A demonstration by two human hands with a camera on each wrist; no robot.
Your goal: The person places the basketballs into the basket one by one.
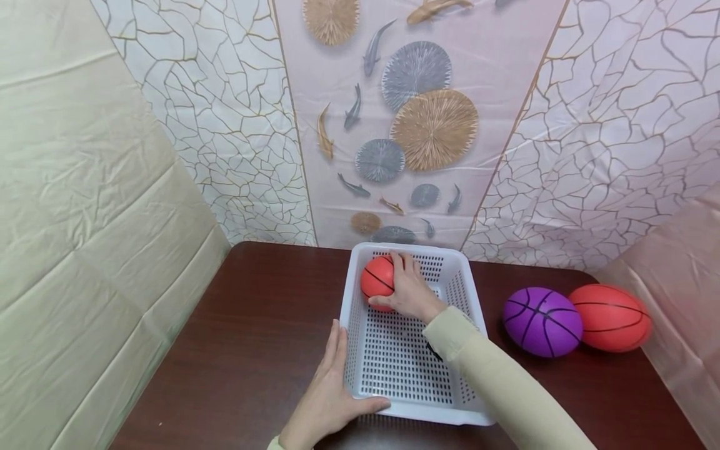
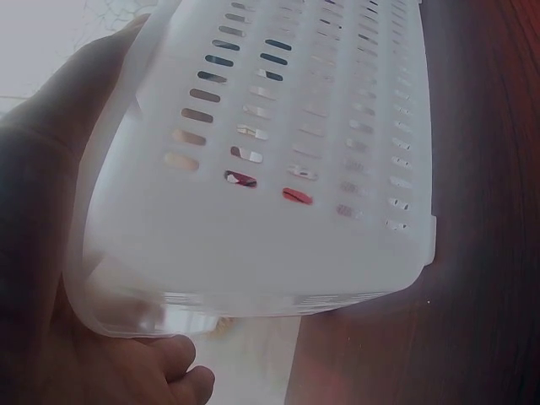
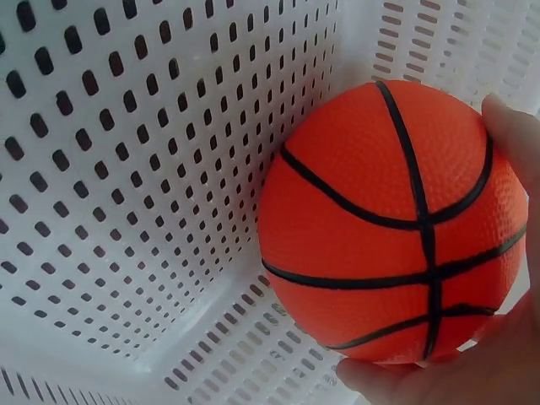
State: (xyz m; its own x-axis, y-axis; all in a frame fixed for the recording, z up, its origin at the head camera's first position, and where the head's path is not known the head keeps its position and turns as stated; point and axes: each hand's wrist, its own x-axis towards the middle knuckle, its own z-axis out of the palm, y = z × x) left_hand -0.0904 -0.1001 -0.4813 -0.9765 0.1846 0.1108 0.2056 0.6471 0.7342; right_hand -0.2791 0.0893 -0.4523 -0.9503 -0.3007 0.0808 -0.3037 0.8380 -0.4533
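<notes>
A small orange-red toy basketball (image 1: 377, 278) with black lines sits in the far left corner of a white perforated plastic basket (image 1: 413, 409). My right hand (image 1: 407, 290) grips that ball from its right side, thumb at the near side and fingers over the far side; the right wrist view shows the ball (image 3: 380, 228) close against the basket's holed walls. My left hand (image 1: 332, 390) holds the basket's near left corner, thumb over the front rim and fingers along the left wall. In the left wrist view the basket wall (image 2: 253, 245) fills the middle.
Right of the basket, a purple ball (image 1: 542, 322) and a larger red ball (image 1: 610, 317) lie side by side on the dark brown table (image 1: 236, 350). Behind the table hangs a patterned cloth (image 1: 349, 187), with a beige cloth (image 1: 101, 250) along the left.
</notes>
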